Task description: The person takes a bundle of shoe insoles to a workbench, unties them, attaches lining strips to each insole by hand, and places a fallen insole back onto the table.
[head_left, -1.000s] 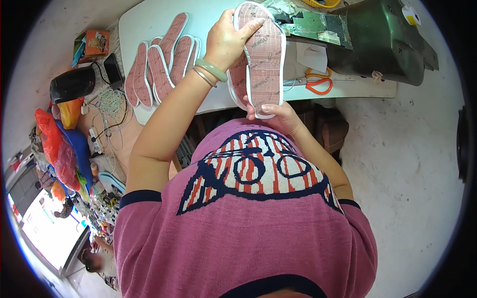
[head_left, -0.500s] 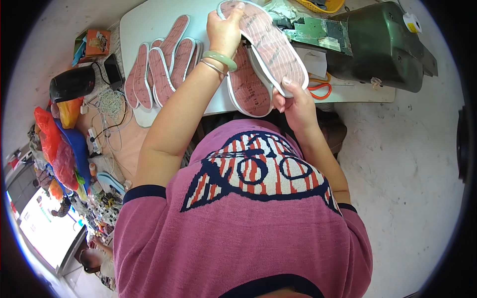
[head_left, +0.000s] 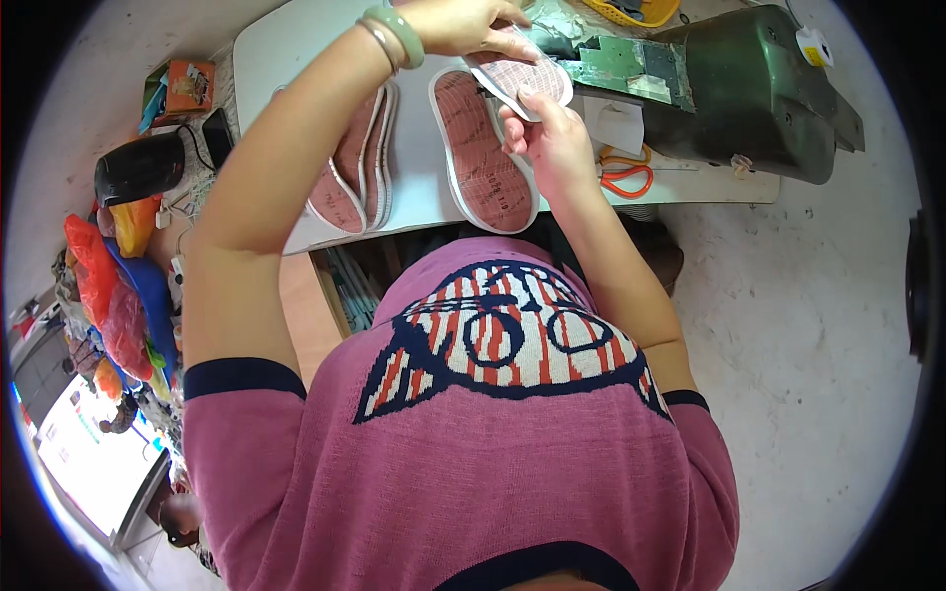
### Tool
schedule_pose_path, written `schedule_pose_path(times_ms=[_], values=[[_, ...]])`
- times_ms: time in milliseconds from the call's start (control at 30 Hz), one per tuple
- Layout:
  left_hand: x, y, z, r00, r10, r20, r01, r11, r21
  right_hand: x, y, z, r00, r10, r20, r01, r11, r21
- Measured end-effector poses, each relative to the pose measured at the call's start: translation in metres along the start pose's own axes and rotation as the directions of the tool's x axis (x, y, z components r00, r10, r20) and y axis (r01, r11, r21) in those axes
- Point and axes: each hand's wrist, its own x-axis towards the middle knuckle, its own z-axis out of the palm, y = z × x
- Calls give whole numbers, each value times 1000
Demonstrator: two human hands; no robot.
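Observation:
A pinkish patterned insole (head_left: 532, 83) with a white edge is tilted above the table, beside the sewing machine's green bed. My right hand (head_left: 554, 140) grips its near end, thumb on top and fingers curled below. Over its far part reaches my left hand (head_left: 473, 28), fingers stretched and apart, touching the insole; the top of the picture cuts this hand off partly. Below lies another insole (head_left: 483, 158), flat on the white table. Several similar insoles (head_left: 340, 205) rest to the left, partly covered by my left forearm.
A dark green sewing machine (head_left: 759, 89) fills the right of the white table (head_left: 414, 187). Orange-handled scissors (head_left: 628, 180) lie beside it. A yellow basket (head_left: 631, 12) stands behind. A black rounded object (head_left: 140, 169) and an orange box (head_left: 190, 86) are at the left.
My left hand has slid away and right along the insole, its forearm now covering more of the left-hand insoles. My right hand moved slightly up and left; the held insole is tilted more.

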Motion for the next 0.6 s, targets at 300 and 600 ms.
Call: schedule_pose_path(times_ms=[300,600], values=[[6,-17,-9,908,-49,415,159,959,-235,19,-2,2,996,-59,62,63,996,-59],[-31,-17,17,988,153,-8,-149,950,-273,28,-7,-14,993,-112,27,115,975,-189]])
